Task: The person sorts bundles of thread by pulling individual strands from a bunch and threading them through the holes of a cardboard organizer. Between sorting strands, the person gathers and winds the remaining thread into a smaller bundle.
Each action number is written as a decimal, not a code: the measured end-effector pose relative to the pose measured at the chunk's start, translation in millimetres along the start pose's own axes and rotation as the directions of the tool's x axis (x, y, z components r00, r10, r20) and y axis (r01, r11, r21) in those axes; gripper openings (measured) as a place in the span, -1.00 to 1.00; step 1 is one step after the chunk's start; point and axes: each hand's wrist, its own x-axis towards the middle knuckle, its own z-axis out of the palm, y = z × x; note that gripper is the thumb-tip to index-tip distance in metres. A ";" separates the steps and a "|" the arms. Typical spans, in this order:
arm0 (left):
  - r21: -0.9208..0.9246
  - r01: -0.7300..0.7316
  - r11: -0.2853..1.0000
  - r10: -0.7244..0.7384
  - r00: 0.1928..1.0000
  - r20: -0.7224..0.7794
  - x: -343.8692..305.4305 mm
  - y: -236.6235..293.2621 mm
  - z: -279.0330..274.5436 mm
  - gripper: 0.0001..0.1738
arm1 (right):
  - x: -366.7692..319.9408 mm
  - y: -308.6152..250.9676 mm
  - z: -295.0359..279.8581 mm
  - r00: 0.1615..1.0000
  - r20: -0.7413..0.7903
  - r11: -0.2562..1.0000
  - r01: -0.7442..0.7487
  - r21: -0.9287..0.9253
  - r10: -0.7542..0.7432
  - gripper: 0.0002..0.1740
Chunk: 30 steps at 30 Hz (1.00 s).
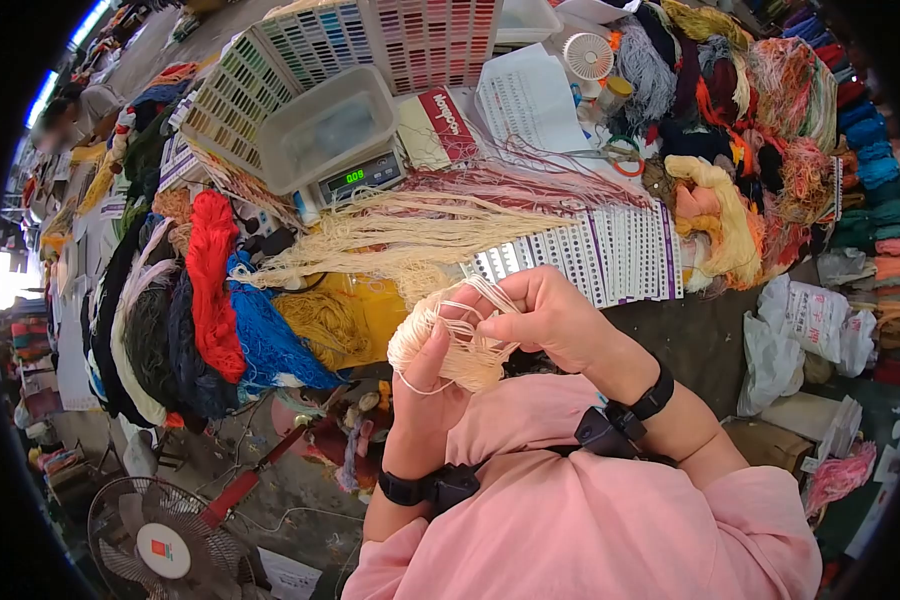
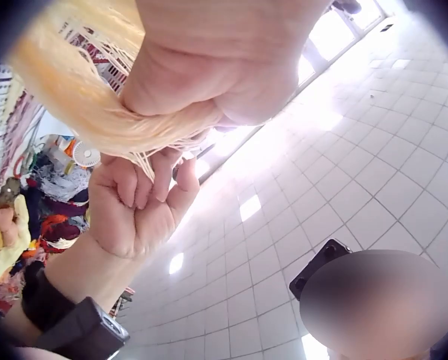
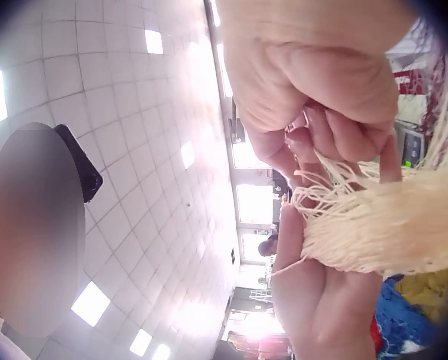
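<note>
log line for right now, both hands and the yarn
left hand: grips cream yarn bundle | right hand: pinches strands of it | scale: lit, under plastic tub

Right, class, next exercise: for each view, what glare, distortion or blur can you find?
Head view: round dark border, bending towards the edges, white glare far left. Left wrist view: windows blown out, bright haze across the tiled ceiling, near cream yarn looking soft. Right wrist view: similar glare, dark corners. Both wrist views: a smooth blur over the face.
</note>
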 end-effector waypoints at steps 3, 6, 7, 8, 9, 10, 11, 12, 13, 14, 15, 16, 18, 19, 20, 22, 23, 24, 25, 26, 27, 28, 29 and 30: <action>0.112 -0.001 0.994 0.010 0.997 -0.076 -0.8 -0.3 7.4 -0.54 | 2.1 2.2 0.7 1.000 -0.012 1.000 -0.008 0.005 0.008 -0.79; 0.145 -0.010 0.989 0.021 0.997 -0.075 -1.6 -3.1 7.4 -0.55 | 5.4 11.0 -1.6 0.999 -0.031 0.997 -0.028 0.072 0.030 -0.82; 0.144 -0.003 0.990 0.014 0.998 -0.069 -1.4 -3.5 6.9 -0.55 | 4.9 11.2 -0.9 0.999 -0.034 0.996 -0.030 0.088 0.033 -0.83; 0.144 0.004 0.990 0.006 0.998 -0.063 -1.1 -3.7 6.3 -0.54 | 4.4 11.5 -0.6 0.999 -0.038 0.994 -0.032 0.103 0.036 -0.84; 0.143 0.011 0.990 -0.003 0.998 -0.056 -0.7 -3.6 6.1 -0.54 | 3.8 11.6 -0.6 0.999 -0.034 0.992 -0.023 0.128 0.027 -0.84; 0.103 0.017 0.995 -0.011 0.998 -0.057 -0.3 -2.7 7.5 -0.54 | 3.2 11.5 -1.1 0.999 -0.032 0.988 -0.013 0.152 0.018 -0.85; 0.063 0.023 0.998 -0.019 0.998 -0.056 -0.1 -0.9 10.0 -0.54 | 2.7 11.4 -1.8 1.000 -0.030 0.984 -0.002 0.176 0.007 -0.86; 0.024 0.029 0.999 -0.027 0.998 -0.055 0.1 0.1 11.2 -0.54 | 3.0 12.7 -3.3 1.000 -0.026 0.980 0.010 0.200 -0.005 -0.86; -0.020 0.025 1.000 -0.026 0.998 -0.051 -0.1 -0.6 10.2 -0.54 | 3.9 15.1 -5.5 1.000 -0.022 0.974 0.021 0.224 -0.016 -0.87; -0.063 0.021 0.998 -0.024 0.999 -0.047 -0.3 -2.2 8.1 -0.53 | 4.0 16.4 -7.1 0.999 -0.019 0.968 0.032 0.248 -0.028 -0.87; -0.107 0.017 0.994 -0.022 0.999 -0.043 -0.1 -3.8 6.2 -0.53 | 3.6 17.0 -6.1 0.997 -0.051 0.979 0.058 0.194 -0.049 -0.89; -0.035 0.010 0.999 -0.012 0.999 -0.046 0.4 -5.3 4.3 -0.55 | 3.6 18.1 -3.5 0.994 -0.081 0.987 0.082 0.138 -0.071 -0.90; 0.107 -0.006 0.994 0.012 0.999 -0.051 0.8 -8.1 1.9 -0.59 | 3.0 18.4 -0.4 0.987 -0.123 0.989 0.113 0.093 -0.101 -0.93; 0.104 -0.003 0.995 0.012 0.997 -0.078 1.7 -8.6 2.6 -0.61 | 2.2 17.7 0.4 0.985 -0.136 0.987 0.123 0.106 -0.108 -0.94; 0.101 -0.001 0.995 0.012 0.994 -0.106 3.7 -9.0 3.8 -0.62 | 1.5 17.4 0.3 0.982 -0.149 0.984 0.133 0.118 -0.115 -0.96; 0.093 -0.017 0.996 0.030 0.991 -0.132 5.0 -10.3 7.6 -0.66 | 1.8 20.4 -6.9 0.983 -0.138 0.979 0.141 0.148 -0.120 -0.97; 0.089 -0.038 0.995 0.050 0.990 -0.132 4.9 -10.9 10.9 -0.67 | 2.0 21.7 -9.8 0.983 -0.132 0.976 0.145 0.164 -0.124 -0.97; 0.085 -0.059 0.995 0.070 0.989 -0.132 4.9 -11.4 12.6 -0.69 | 1.9 22.7 -9.9 0.979 -0.141 0.974 0.166 0.153 -0.145 -0.97; 0.100 -0.056 0.993 0.069 0.988 -0.137 5.7 -12.2 12.3 -0.71 | 1.9 23.8 -9.2 0.975 -0.149 0.972 0.187 0.143 -0.165 -0.97; 0.115 -0.053 0.992 0.069 0.987 -0.142 7.0 -13.1 11.2 -0.72 | 1.8 24.6 -9.4 0.970 -0.157 0.969 0.207 0.132 -0.186 -0.97; 0.130 -0.050 0.990 0.069 0.987 -0.147 8.6 -14.3 9.8 -0.72 | 2.0 25.8 -11.4 0.976 -0.118 0.958 0.205 0.200 -0.184 -0.97; 0.153 -0.077 0.985 0.091 0.992 -0.089 11.0 -15.4 5.1 -0.71 | 2.7 27.4 -14.4 0.980 -0.078 0.943 0.200 0.267 -0.186 -0.97; 0.173 -0.104 0.979 0.111 0.993 -0.030 13.6 -15.6 -2.0 -0.71 | 2.5 28.0 -16.9 0.981 -0.038 0.924 0.191 0.332 -0.189 -0.97; 0.191 -0.132 0.973 0.129 0.991 0.029 16.5 -12.7 -2.3 -0.70 | -0.5 26.8 -20.9 0.993 0.049 0.906 0.076 0.417 -0.106 -0.97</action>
